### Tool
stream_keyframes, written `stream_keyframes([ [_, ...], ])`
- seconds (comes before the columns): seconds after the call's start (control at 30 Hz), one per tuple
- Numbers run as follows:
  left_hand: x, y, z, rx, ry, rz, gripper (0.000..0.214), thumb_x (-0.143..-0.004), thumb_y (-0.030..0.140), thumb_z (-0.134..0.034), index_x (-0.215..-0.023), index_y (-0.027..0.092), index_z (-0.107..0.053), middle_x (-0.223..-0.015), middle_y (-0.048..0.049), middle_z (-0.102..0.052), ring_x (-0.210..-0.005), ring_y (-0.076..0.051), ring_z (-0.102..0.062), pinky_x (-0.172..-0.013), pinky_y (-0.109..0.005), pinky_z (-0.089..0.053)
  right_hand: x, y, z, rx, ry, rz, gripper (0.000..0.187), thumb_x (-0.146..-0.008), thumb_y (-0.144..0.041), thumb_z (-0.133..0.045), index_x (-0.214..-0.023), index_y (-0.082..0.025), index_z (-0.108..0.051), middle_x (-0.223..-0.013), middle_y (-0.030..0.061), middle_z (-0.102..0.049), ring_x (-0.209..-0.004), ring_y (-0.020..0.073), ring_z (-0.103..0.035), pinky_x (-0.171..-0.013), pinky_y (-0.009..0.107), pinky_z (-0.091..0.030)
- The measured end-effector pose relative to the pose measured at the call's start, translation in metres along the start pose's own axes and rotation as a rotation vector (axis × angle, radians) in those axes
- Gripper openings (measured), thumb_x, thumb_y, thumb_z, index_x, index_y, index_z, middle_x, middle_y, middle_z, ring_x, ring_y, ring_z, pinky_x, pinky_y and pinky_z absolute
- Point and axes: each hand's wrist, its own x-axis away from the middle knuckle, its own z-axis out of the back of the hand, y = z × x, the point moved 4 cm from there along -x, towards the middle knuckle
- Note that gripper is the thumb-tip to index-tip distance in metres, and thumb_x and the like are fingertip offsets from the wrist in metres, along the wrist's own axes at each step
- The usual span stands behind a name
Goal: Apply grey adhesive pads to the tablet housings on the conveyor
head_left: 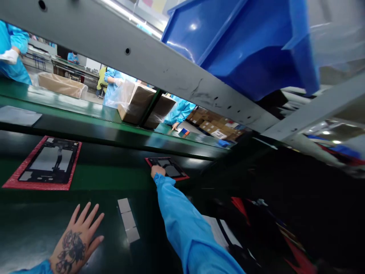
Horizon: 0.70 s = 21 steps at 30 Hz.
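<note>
My left hand lies flat on the dark green work surface with its fingers spread and nothing in it. My right arm in a blue sleeve stretches far forward, and my right hand rests on the near edge of a black tablet frame on a red mat; its fingers are hidden. A second black frame on a red mat lies to the left, apart from both hands. Three small grey squares in a strip sit between my arms.
A grey metal beam crosses overhead with a blue plastic bin on it. Beyond the green conveyor stand cardboard boxes and several people in blue coats. Red and white items lie in shadow at the right.
</note>
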Motion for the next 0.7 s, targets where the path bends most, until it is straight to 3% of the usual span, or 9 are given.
stream_keyframes([
  [0.1, 0.000, 0.002, -0.001, 0.003, 0.028, 0.004, 0.050, -0.093, 0.055, -0.042, -0.135, 0.028, -0.051, -0.144, -0.0058, -0.040, -0.129, -0.032, -0.040, -0.110, -0.052, -0.024, 0.004, -0.010, 0.008, -0.016, 0.000, 0.004, 0.022, -0.094, -0.026, -0.059, -0.107, -0.008, -0.061, -0.107, 0.0111, -0.061, -0.095, 0.0203, -0.062, -0.084, 0.037, -0.053],
  [0.2, 0.000, 0.004, 0.000, 0.002, 0.024, 0.005, 0.049, -0.094, 0.054, -0.042, -0.133, 0.027, -0.053, -0.142, -0.0074, -0.043, -0.127, -0.033, -0.042, -0.106, -0.054, -0.031, 0.012, -0.044, 0.020, -0.067, 0.018, 0.086, 0.023, -0.094, -0.025, -0.058, -0.109, -0.007, -0.060, -0.108, 0.0113, -0.060, -0.097, 0.0212, -0.061, -0.085, 0.038, -0.051],
  [0.37, -0.002, 0.004, 0.000, 0.034, -0.037, 0.024, 0.048, -0.095, 0.053, -0.040, -0.134, 0.028, -0.052, -0.140, -0.0082, -0.044, -0.126, -0.035, -0.043, -0.101, -0.056, -0.036, 0.048, -0.148, 0.042, -0.233, 0.022, 0.317, 0.021, -0.098, -0.024, -0.051, -0.103, -0.006, -0.062, -0.106, 0.0092, -0.061, -0.098, 0.0192, -0.061, -0.088, 0.036, -0.048],
  [0.43, -0.002, 0.003, 0.000, 0.047, -0.048, 0.029, 0.049, -0.095, 0.054, -0.039, -0.135, 0.028, -0.051, -0.141, -0.0077, -0.044, -0.127, -0.035, -0.042, -0.102, -0.056, -0.035, 0.071, -0.193, 0.055, -0.325, 0.023, 0.434, 0.022, -0.095, -0.028, -0.055, -0.101, -0.008, -0.063, -0.104, 0.0090, -0.063, -0.096, 0.0191, -0.062, -0.087, 0.037, -0.050],
  [0.53, -0.001, 0.002, -0.001, 0.073, -0.070, 0.036, 0.048, -0.095, 0.053, -0.040, -0.135, 0.028, -0.051, -0.142, -0.0079, -0.042, -0.129, -0.035, -0.039, -0.104, -0.057, -0.033, 0.098, -0.238, 0.079, -0.491, 0.039, 0.634, 0.035, -0.100, -0.035, -0.042, -0.102, -0.008, -0.064, -0.105, 0.0049, -0.063, -0.102, 0.0178, -0.060, -0.091, 0.031, -0.045],
  [0.6, -0.001, 0.003, -0.001, 0.096, -0.102, 0.048, 0.048, -0.095, 0.051, -0.041, -0.135, 0.027, -0.050, -0.142, -0.0087, -0.041, -0.130, -0.035, -0.038, -0.104, -0.058, -0.032, 0.099, -0.241, 0.095, -0.586, 0.048, 0.682, 0.038, -0.101, -0.037, -0.038, -0.105, -0.009, -0.064, -0.107, 0.0035, -0.063, -0.103, 0.0166, -0.059, -0.091, 0.029, -0.044],
  [0.7, -0.002, 0.004, -0.001, 0.136, -0.155, 0.069, 0.048, -0.095, 0.050, -0.043, -0.136, 0.025, -0.050, -0.143, -0.0094, -0.039, -0.132, -0.035, -0.035, -0.105, -0.060, -0.030, 0.067, -0.204, 0.104, -0.646, 0.035, 0.518, 0.027, -0.097, -0.036, -0.050, -0.099, -0.013, -0.063, -0.098, 0.0042, -0.065, -0.091, 0.0187, -0.062, -0.084, 0.035, -0.049],
])
